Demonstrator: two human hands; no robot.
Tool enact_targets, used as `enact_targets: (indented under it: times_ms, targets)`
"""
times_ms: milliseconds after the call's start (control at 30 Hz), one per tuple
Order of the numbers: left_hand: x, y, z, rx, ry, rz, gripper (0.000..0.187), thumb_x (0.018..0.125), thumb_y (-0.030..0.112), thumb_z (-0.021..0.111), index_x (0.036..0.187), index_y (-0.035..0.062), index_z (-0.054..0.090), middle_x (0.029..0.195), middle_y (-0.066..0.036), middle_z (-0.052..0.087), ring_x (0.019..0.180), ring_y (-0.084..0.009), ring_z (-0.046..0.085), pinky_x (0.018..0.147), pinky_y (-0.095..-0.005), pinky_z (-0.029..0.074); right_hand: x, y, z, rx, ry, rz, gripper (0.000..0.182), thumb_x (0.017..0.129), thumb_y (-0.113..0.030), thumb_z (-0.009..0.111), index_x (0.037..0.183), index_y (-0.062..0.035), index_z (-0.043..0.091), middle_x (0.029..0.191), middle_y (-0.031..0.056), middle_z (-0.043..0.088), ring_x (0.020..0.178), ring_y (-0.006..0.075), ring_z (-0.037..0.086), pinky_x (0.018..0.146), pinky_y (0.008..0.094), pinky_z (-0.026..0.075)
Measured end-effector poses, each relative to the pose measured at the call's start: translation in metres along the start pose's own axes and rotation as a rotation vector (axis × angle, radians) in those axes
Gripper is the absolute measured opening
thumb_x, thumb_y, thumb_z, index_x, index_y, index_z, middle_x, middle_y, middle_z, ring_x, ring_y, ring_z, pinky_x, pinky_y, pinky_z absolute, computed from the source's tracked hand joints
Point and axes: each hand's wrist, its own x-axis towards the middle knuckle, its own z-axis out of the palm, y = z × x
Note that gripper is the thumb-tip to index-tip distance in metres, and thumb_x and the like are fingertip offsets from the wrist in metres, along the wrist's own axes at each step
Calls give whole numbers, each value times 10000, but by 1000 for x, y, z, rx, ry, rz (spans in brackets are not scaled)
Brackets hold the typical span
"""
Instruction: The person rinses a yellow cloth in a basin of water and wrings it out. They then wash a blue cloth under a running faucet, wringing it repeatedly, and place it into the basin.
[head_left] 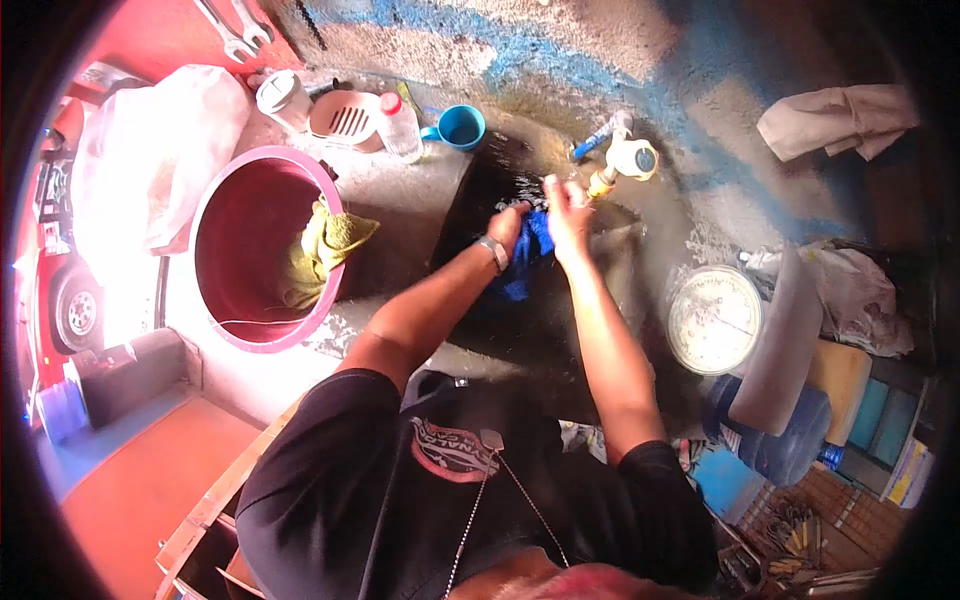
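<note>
From the head camera, both hands meet just below a white tap (628, 160) fixed to the rough, blue-streaked wall. The left hand (508, 228), a watch at its wrist, is clenched on a blue cloth (525, 262), and the right hand (566, 212) grips the same cloth from the tap's side; the cloth bunches between them, partly hidden by the fingers, over a dark wet basin whose depth is hard to make out. Well left of the tap stands a pink bucket (262, 248) with a yellow-green rag (322, 248) draped over its rim. Just left of the tap, against the wall, sit a blue mug (460, 127) and a clear plastic bottle (399, 127). Right of and below the tap lies a round dial scale (714, 318). The lens edge cuts off the frame's corners.
</note>
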Motion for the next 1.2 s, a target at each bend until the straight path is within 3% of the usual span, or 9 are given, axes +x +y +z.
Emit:
enact_targets:
  times_ms: [67,200,400,600,700,833,1067,1133,1200]
  targets:
    - [-49,8,29,341,-57,344,319,916,381,546,1004,89,638,995,-44,650,914,-178,613,821,-330,491,-15,-8,13,-273,-78,-212,450,886,-368,652,632,-28,501,511,97,464,498,171,439,496,378,372]
    - [-101,24,75,365,-100,210,347,912,335,537,1041,46,677,1052,-64,655,930,-151,581,835,-308,447,17,0,-7,-165,191,105,457,920,-376,585,651,-12,518,574,101,529,519,243,506,523,414,396]
    - [-86,39,79,674,-159,358,229,944,256,535,968,70,667,841,-37,660,724,-125,584,654,-330,478,-11,12,-19,-48,55,-123,308,936,-268,561,776,-6,588,672,158,618,603,211,584,605,381,461]
    - [-110,63,69,1054,-587,762,265,814,-19,506,1029,39,648,937,-50,684,878,-151,602,812,-323,478,-16,64,-65,315,-251,131,370,977,-364,448,1208,-96,555,1195,58,575,1134,154,496,1005,316,333]
    - [-122,66,63,848,-665,495,393,751,-105,437,1040,39,660,971,-28,683,919,-122,599,839,-294,471,-28,88,-76,888,-452,385,568,839,-216,508,1385,-82,433,1361,58,488,1268,174,404,1078,327,270]
    - [-124,65,53,467,-647,287,470,692,-142,408,1069,3,648,995,-38,684,938,-152,618,861,-285,475,-50,77,-80,404,-616,429,873,705,-121,623,1479,-66,224,1439,43,383,1292,199,371,1090,369,266]
    - [-87,45,8,-170,-450,136,504,710,80,456,1196,-8,557,1178,-167,614,1108,-297,576,976,-457,431,-23,49,-42,-109,14,286,368,703,-25,642,1070,-9,612,949,52,664,889,160,604,831,321,469]
    - [-56,31,-43,-67,10,-175,465,826,209,466,1251,32,527,1233,-167,586,1129,-311,564,990,-485,414,-22,11,-48,-29,-207,181,411,684,-28,640,1093,-4,600,968,79,663,904,170,610,835,327,471]
    - [-96,39,-8,-100,33,-282,473,869,309,448,1260,53,524,1252,-164,575,1139,-318,559,981,-494,421,-23,10,-36,-46,-259,45,470,667,-2,615,1136,8,576,1030,98,642,965,189,595,890,326,453]
